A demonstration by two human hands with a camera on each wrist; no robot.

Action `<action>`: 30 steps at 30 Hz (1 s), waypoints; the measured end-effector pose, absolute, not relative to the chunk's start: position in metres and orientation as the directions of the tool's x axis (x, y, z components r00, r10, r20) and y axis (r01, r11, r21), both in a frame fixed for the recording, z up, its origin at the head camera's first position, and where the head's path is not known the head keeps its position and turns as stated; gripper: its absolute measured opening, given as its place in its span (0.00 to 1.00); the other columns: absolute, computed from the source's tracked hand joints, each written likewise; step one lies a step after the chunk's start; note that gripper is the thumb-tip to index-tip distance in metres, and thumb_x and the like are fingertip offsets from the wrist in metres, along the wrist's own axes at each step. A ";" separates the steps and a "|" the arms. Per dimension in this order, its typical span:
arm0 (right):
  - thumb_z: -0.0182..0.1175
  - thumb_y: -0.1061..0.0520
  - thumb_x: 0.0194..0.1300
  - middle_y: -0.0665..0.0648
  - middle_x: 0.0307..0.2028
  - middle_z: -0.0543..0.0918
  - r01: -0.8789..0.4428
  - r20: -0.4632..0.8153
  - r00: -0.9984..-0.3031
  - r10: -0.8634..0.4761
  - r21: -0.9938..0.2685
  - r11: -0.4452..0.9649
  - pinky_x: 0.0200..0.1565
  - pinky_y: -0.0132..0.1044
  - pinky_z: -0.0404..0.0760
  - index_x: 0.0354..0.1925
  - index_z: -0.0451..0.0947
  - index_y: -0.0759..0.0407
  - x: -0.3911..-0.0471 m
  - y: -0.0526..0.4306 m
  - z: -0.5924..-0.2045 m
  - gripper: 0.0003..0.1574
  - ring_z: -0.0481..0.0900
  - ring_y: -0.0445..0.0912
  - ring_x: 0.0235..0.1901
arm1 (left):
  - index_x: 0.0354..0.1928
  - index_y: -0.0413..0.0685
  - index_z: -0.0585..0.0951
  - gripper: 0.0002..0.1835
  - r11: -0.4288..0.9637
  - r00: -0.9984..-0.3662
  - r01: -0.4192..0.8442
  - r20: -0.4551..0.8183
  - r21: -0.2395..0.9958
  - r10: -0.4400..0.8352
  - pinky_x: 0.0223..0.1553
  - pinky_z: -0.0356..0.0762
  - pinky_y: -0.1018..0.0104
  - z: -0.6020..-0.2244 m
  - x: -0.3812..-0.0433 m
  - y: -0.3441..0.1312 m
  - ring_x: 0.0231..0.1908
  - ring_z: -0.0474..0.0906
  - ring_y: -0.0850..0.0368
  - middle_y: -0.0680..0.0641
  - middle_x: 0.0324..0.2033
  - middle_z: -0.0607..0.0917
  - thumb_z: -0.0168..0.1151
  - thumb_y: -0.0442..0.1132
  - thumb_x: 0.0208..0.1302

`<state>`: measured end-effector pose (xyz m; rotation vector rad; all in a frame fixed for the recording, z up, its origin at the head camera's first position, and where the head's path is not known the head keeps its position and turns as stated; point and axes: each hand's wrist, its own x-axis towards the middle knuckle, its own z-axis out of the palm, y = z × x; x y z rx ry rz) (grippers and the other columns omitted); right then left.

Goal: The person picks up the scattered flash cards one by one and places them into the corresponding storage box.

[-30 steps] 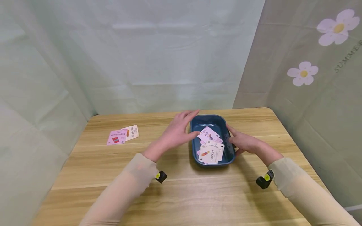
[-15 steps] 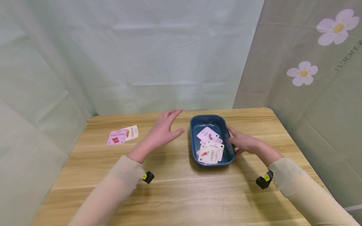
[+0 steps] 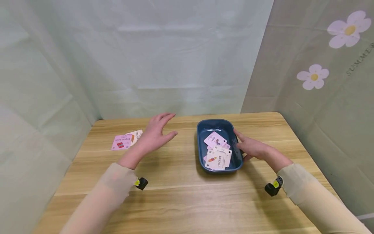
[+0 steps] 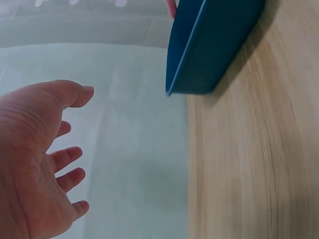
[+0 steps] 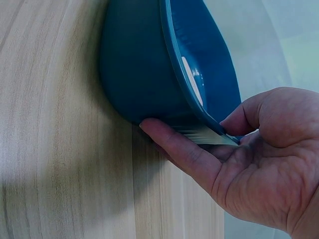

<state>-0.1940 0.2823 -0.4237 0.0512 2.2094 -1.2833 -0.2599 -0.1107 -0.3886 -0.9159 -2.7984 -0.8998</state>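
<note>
A dark blue rectangular bin (image 3: 215,124) sits on the wooden table, right of centre in the head view. Inside it lie several picture cards, with a white "rocket" card (image 3: 214,161) on top and a pink card (image 3: 214,138) behind. My right hand (image 3: 253,148) grips the bin's right side; in the right wrist view the thumb hooks over the rim and the fingers (image 5: 182,147) press the outer wall. My left hand (image 3: 152,134) hovers over the table, left of the bin, its fingers spread and holding nothing. Behind its wrist lie a pink "English book" card (image 3: 121,143) and a partly hidden white card (image 3: 136,136).
The wooden table (image 3: 181,201) ends at a back edge against a pale hanging cloth (image 3: 175,65). To the right hangs cloth printed with white flowers (image 3: 313,76). Each wrist carries a small black camera (image 3: 142,184).
My left hand has moved left, away from the bin and towards the two cards on the table, covering part of the white one. The right hand and bin have stayed put.
</note>
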 end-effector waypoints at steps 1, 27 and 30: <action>0.42 0.59 0.79 0.71 0.79 0.34 0.307 -0.496 -0.833 -0.246 -0.783 0.540 0.49 0.53 0.84 0.81 0.22 0.43 -0.194 0.282 -0.424 0.50 0.68 0.68 0.67 | 0.78 0.53 0.64 0.39 0.657 -0.822 0.557 0.228 0.508 0.521 0.69 0.55 0.36 -0.389 -0.261 -0.114 0.74 0.54 0.38 0.43 0.75 0.62 0.66 0.52 0.69; 0.42 0.60 0.79 0.70 0.80 0.32 0.314 -0.498 -0.833 -0.240 -0.784 0.536 0.51 0.54 0.83 0.81 0.23 0.42 -0.196 0.282 -0.423 0.50 0.64 0.70 0.69 | 0.75 0.43 0.67 0.35 0.766 -0.911 0.406 0.155 0.499 0.383 0.66 0.52 0.27 -0.404 -0.268 -0.208 0.72 0.52 0.25 0.33 0.74 0.62 0.63 0.51 0.73; 0.42 0.60 0.79 0.70 0.79 0.32 0.308 -0.496 -0.833 -0.247 -0.785 0.537 0.50 0.54 0.83 0.81 0.22 0.43 -0.196 0.282 -0.423 0.50 0.64 0.70 0.69 | 0.75 0.41 0.67 0.35 0.764 -0.917 0.395 0.164 0.510 0.364 0.66 0.53 0.29 -0.404 -0.269 -0.218 0.71 0.52 0.24 0.32 0.73 0.63 0.62 0.49 0.73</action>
